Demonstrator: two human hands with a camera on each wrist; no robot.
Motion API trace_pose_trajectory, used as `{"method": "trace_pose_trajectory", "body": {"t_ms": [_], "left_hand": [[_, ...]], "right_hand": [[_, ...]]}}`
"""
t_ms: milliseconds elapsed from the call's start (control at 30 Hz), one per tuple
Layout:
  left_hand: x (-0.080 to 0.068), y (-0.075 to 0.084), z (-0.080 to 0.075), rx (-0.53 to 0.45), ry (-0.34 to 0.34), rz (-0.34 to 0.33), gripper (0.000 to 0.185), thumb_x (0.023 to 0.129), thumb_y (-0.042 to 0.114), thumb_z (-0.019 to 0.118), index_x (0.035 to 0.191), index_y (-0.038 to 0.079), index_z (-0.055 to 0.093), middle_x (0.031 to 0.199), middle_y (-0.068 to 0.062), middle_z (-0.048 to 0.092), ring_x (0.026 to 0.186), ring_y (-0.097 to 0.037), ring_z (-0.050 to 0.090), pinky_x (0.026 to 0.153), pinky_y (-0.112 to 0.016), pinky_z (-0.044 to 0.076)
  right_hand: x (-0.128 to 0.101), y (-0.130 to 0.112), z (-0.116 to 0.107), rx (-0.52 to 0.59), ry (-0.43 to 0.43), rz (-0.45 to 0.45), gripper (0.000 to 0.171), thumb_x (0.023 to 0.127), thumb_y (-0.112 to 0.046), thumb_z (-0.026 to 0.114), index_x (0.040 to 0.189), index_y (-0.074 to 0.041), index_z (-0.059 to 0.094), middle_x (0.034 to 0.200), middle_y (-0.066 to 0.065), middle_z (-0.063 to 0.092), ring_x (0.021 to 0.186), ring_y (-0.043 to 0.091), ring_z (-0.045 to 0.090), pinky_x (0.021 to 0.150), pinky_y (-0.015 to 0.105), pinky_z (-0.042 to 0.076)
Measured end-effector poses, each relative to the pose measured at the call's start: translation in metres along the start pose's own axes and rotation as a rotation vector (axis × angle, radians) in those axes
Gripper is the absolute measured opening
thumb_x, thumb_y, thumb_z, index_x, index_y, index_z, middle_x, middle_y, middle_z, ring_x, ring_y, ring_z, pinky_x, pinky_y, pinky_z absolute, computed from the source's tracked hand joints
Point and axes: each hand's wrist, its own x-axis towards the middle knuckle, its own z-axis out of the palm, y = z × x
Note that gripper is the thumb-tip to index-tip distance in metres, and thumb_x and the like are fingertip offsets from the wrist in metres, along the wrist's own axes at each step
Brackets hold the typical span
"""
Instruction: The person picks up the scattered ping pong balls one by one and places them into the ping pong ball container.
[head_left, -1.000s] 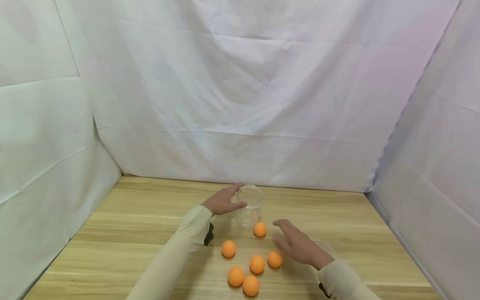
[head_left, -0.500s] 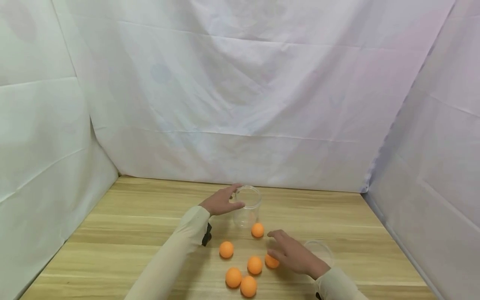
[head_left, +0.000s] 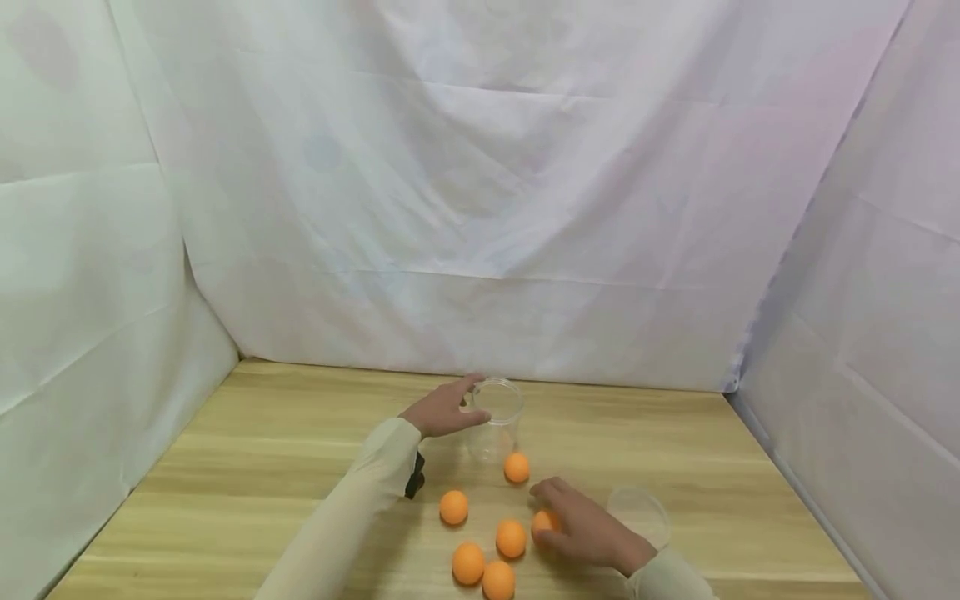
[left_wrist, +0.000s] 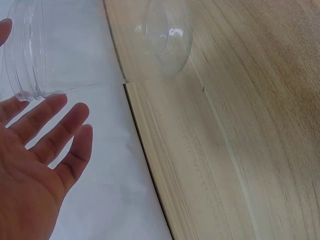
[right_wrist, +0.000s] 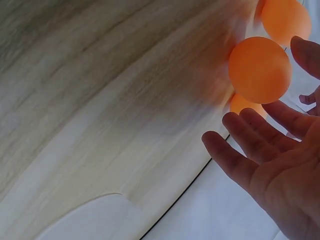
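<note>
A clear plastic jar [head_left: 495, 442] stands upright and uncapped near the back of the table. My left hand [head_left: 444, 410] holds it at the rim, thumb on the near side and fingers on the far side; the jar [left_wrist: 85, 60] also shows in the left wrist view. Several orange table tennis balls [head_left: 512, 539] lie in front. One ball [head_left: 545, 523] sits between the thumb and fingers of my right hand [head_left: 588, 525], partly covered by it. In the right wrist view that ball [right_wrist: 260, 70] is close to the fingertips, which are spread; a grip is not visible.
A clear round lid [head_left: 639, 515] lies flat on the wooden table [head_left: 300, 442], right of my right hand. One ball [head_left: 517, 467] is close to the jar's front. White cloth [head_left: 480, 208] hangs behind and at both sides.
My right hand has come down and toward me, over the rightmost ball, and the lid behind it has come into sight. My left hand has stayed at the jar.
</note>
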Motion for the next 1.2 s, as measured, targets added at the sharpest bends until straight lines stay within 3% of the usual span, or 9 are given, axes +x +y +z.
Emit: {"method": "trace_pose_trajectory", "body": {"t_ms": [367,667,867,1200], "left_hand": [[0.001,-0.003,0.005,0.010,-0.013,0.010,0.070,0.092,0.042,0.058,0.149,0.012,0.030,0.139,-0.016,0.050,0.120,-0.032,0.056,0.100,-0.048,0.043],[0.004,-0.003,0.004,0.011,-0.015,0.025,0.070,0.092,0.043,0.058,0.149,0.013,0.030,0.139,-0.016,0.051,0.116,-0.033,0.058,0.097,-0.048,0.045],[0.004,0.001,0.003,0.015,-0.026,0.023,0.069,0.093,0.041,0.057,0.150,0.013,0.029,0.140,-0.016,0.050,0.116,-0.035,0.058,0.098,-0.048,0.044],[0.006,-0.001,0.002,-0.021,-0.025,0.026,0.069,0.093,0.039,0.057,0.150,0.013,0.029,0.140,-0.018,0.049,0.117,-0.036,0.057,0.098,-0.050,0.044]], "right_hand": [[-0.004,0.004,0.004,-0.038,-0.001,-0.011,0.048,0.083,-0.024,0.071,0.123,-0.003,0.054,0.123,0.008,0.055,0.105,0.024,0.060,0.088,0.041,0.051],[-0.002,0.008,0.004,-0.015,0.027,-0.017,0.036,0.076,-0.018,0.076,0.107,-0.010,0.059,0.107,-0.003,0.054,0.087,0.005,0.053,0.075,0.026,0.051],[-0.002,0.005,0.001,-0.009,0.026,0.009,0.029,0.075,-0.017,0.077,0.097,-0.014,0.060,0.098,-0.008,0.054,0.084,0.001,0.051,0.073,0.026,0.049],[0.003,0.005,-0.006,-0.029,0.036,0.000,0.027,0.075,-0.015,0.078,0.095,-0.014,0.061,0.094,-0.010,0.055,0.080,-0.001,0.050,0.071,0.024,0.049]]}}
